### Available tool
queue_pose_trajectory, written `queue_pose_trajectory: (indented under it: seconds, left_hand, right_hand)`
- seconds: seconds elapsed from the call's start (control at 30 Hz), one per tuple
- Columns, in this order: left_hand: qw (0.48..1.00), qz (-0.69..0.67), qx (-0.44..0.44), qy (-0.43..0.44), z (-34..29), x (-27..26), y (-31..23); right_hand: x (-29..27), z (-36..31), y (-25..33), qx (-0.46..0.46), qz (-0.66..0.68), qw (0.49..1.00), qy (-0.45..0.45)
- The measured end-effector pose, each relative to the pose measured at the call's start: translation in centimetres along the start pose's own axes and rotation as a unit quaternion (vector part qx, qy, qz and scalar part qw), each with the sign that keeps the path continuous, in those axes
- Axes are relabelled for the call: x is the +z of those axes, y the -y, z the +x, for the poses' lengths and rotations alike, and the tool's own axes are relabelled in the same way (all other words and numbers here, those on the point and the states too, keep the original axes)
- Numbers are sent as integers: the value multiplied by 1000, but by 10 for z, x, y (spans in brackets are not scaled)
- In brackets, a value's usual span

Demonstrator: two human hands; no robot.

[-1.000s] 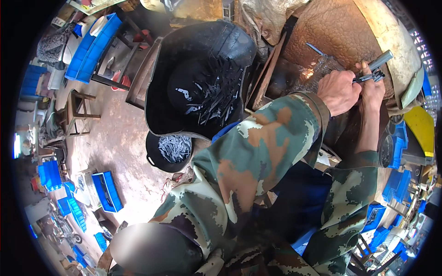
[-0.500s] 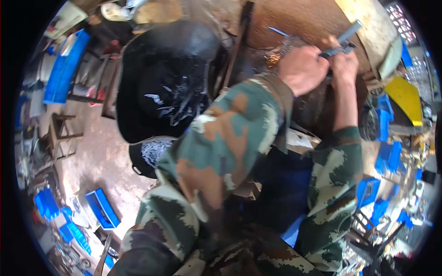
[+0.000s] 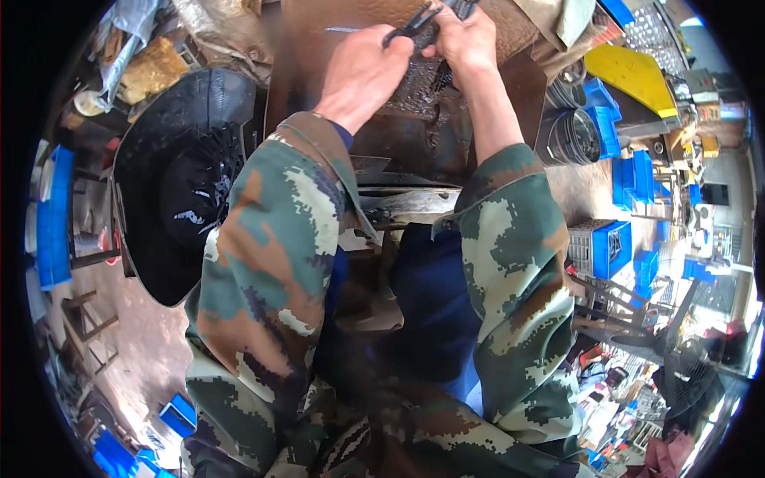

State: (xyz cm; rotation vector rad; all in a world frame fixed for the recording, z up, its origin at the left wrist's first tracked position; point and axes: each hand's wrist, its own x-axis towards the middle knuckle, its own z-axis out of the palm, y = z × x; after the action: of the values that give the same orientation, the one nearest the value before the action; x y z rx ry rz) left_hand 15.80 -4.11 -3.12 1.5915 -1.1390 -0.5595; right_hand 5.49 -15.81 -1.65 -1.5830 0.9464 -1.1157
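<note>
Head view, looking straight down over two camouflage sleeves (image 3: 263, 263) toward a rusty brown workbench (image 3: 319, 48) at the top of the frame.

Left hand (image 3: 362, 72) curled into a loose fist near the far middle of the bench top, fingers wrapped round the near end of a dark metal tool (image 3: 414, 28), seemingly a pair of pliers or a clamp. Right hand (image 3: 466, 40) closed just beside it, touching the left hand's knuckles, gripping the same dark tool from the right side. Tool lying between both hands and sticking out past them toward the bench's far edge, tilted up to the right; working end cut off by the top rim of the frame, so cannot tell what it bites on. Beneath the hands, a dark, rough-textured metal piece (image 3: 414, 84) resting on the bench, partly hidden by the wrists.

Left of the bench, well apart from the hands, a large black tub (image 3: 171, 159) holding a scatter of small shiny metal bits. Right of the bench, a yellow board (image 3: 629, 72), stacked dark round pans (image 3: 578, 135) and several blue plastic crates (image 3: 613, 239) on the floor. More blue crates (image 3: 56, 215) along the left edge of the floor.
</note>
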Motion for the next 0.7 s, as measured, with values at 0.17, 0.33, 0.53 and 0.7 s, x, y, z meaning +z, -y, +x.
queue_pose_trajectory:
  seconds: [0.17, 0.33, 0.53, 0.7]
  left_hand:
    - [999, -45, 0, 2, 2, 2, 12]
    - [999, -41, 8, 7, 4, 4, 12]
    - [999, -47, -6, 10, 2, 3, 8]
    - [1000, -21, -10, 4, -1, 2, 3]
  right_hand:
    - [1, -3, 5, 22, -15, 1000, -6]
    - [-1, -1, 3, 15, -2, 1000, -9]
    - [-2, -1, 5, 15, -9, 1000, -4]
    - [-1, 0, 1, 9, -5, 1000, -5]
